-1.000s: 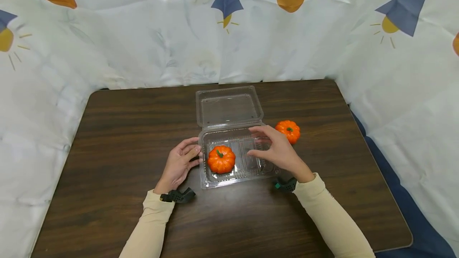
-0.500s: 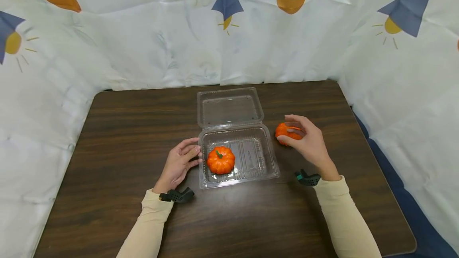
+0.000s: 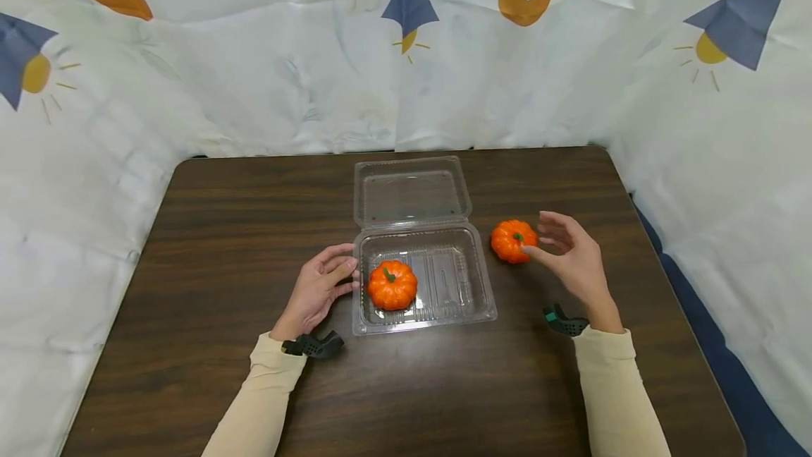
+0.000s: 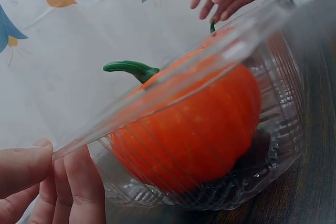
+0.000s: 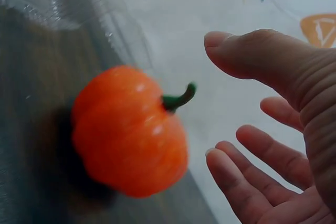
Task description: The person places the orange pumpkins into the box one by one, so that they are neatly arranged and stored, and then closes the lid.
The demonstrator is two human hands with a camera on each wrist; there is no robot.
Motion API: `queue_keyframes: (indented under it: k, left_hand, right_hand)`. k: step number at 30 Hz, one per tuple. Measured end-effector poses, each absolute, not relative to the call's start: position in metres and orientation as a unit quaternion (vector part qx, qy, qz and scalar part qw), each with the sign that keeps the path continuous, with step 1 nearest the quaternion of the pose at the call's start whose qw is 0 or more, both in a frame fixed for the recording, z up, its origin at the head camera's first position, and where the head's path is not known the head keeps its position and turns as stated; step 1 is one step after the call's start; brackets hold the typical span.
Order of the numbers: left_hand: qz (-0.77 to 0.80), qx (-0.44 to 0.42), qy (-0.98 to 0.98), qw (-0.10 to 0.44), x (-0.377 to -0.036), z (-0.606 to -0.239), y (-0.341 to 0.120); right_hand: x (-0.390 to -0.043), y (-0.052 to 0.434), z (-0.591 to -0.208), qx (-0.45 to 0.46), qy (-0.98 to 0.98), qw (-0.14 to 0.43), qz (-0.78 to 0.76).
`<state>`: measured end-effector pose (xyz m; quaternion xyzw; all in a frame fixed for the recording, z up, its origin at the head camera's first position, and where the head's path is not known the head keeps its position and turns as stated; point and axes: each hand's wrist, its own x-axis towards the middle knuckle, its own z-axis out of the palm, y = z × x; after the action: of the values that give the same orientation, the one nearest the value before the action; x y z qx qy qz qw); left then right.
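A clear plastic clamshell container [image 3: 453, 273] lies on the table with its lid folded back. Inside its left half sits a small orange toy pumpkin [image 3: 392, 285] with a green stem. My left hand [image 3: 321, 288] pinches the container's left rim between thumb and fingers, as the left wrist view shows close up. To the right of the container, a second orange pumpkin [image 3: 512, 241] rests on the table. Beside it is my right hand [image 3: 574, 256], fingers spread and nothing in its grasp. In the right wrist view, a gap separates this pumpkin [image 5: 131, 132] from the fingertips.
The container's lid [image 3: 412, 192] lies flat toward the back of the dark wooden table [image 3: 241, 224]. A white patterned curtain [image 3: 304, 90] hangs behind and along both sides. Dark bands [image 3: 314, 345] circle both wrists.
My right hand has moved right from over the container, past the second pumpkin, to its right side. The left hand has stayed at the container's rim.
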<state>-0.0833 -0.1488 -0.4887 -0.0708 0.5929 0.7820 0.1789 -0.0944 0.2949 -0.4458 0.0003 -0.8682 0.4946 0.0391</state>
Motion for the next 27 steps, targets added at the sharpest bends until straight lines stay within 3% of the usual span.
queue_keyframes:
  k: [27]
  left_hand:
    - [0.783, -0.076, 0.589, 0.184, -0.084, -0.489, -0.148]
  right_hand:
    - [-0.097, 0.298, -0.493, -0.014, -0.885, 0.016, 0.466]
